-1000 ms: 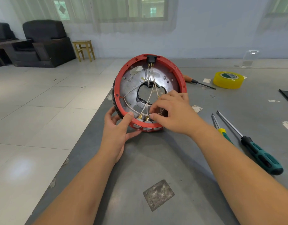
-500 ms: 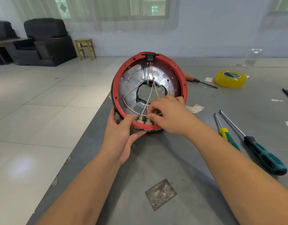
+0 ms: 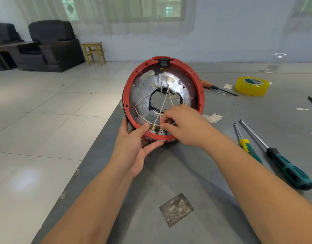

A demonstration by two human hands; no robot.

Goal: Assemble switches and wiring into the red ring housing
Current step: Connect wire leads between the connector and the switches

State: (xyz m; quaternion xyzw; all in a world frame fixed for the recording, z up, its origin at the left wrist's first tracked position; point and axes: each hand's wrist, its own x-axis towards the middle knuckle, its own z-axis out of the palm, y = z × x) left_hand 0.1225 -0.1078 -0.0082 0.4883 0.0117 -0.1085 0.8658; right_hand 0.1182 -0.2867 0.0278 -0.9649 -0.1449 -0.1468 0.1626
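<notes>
Writing: none legible; the green-and-white label on the yellow tape roll point(image 3: 251, 85) is too blurred to read.
Housing: red ring housing point(image 3: 198, 88) stands on edge at the left end of the grey table point(image 3: 213, 173), open face toward the camera, grey metal plate point(image 3: 143, 101) inside with a ragged central hole.
Left hand: left hand point(image 3: 134, 147) grips the housing's lower-left rim, thumb on the inner face, fingers wrapped round behind and under.
Right hand: right hand point(image 3: 183, 125) reaches into the lower part of the ring, fingertips narrowed to a pinch on a white wire point(image 3: 162, 103) just above the grey switches point(image 3: 155, 133).
Switches: seated in the bottom rim, directly under the right fingertips and just right of the left thumb; brass terminals show.
Wiring: wires cross the plate from the black socket point(image 3: 163, 62) at the top of the ring, far from both hands, down to the fingertips.
Tools: two green-handled screwdrivers point(image 3: 285, 166) lie right of the right forearm; a wooden-handled screwdriver point(image 3: 217, 88) lies beyond the housing, beside the tape.
Table patch: a worn square patch point(image 3: 176, 209) sits between the forearms.
</notes>
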